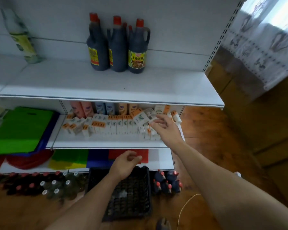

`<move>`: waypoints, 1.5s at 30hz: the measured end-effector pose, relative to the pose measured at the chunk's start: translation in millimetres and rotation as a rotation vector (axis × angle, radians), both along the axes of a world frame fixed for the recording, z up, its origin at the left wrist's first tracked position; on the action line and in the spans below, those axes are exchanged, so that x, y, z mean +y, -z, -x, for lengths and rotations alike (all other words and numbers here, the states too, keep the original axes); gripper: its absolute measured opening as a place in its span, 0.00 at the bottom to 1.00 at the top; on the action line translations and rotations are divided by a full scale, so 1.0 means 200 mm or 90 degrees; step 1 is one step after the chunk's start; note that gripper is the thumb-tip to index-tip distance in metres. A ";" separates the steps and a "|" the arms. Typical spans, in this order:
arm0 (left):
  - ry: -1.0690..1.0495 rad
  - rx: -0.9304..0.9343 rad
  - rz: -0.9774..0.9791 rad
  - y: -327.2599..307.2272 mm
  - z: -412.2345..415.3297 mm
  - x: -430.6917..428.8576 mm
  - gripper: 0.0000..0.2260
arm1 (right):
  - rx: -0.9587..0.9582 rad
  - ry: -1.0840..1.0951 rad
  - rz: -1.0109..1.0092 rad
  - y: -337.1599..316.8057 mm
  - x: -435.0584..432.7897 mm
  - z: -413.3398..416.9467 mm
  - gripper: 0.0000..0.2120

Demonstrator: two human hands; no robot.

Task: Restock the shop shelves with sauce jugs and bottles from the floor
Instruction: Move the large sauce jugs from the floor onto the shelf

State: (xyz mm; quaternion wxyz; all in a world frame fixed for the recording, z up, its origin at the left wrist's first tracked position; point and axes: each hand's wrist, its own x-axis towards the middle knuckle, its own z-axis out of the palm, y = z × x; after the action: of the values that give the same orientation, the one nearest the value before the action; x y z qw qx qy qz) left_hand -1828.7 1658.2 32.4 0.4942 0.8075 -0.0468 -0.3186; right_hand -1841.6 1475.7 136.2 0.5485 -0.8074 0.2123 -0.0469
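Blurring hides whether the right grip [166, 128] holds or only touches the tilted white-orange pack [145, 117] at its fingertips; the fingers look spread, cannot tell. Left grip [126, 163] is narrow, loosely curled, holding nothing, over the black crate [140, 205]. The crate is lattice plastic, partly covered by the left forearm, with one pale scrap inside, unclear what. Three dark sauce jugs [118, 45] with red caps, moulded handles and yellow labels stand on the white top shelf [106, 85], well above both grips. More dark floor jugs [168, 181] sit on the wood floor below the right grip, just right of the crate. Red-capped bottles [23, 183] and clear white-capped bottles [56, 188], blurred, stand left of the left grip.
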 end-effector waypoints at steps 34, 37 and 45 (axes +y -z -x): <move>-0.222 0.357 -0.145 2.30 0.69 -1.13 0.23 | 0.433 -0.104 -0.071 2.72 -1.02 0.67 0.16; -0.283 0.362 -0.125 2.52 0.65 -1.16 0.22 | 0.437 -0.102 -0.053 2.97 -1.01 0.71 0.15; -0.413 0.363 -0.056 2.85 0.56 -1.27 0.19 | 0.483 -0.060 0.026 3.30 -0.98 0.69 0.17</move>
State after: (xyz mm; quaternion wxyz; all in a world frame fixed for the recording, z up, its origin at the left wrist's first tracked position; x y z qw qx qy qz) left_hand -1941.7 1404.1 -538.4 0.5271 0.6803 0.3616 -0.3586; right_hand -1979.8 1279.6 -523.0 0.4161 -0.7871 0.3621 0.2761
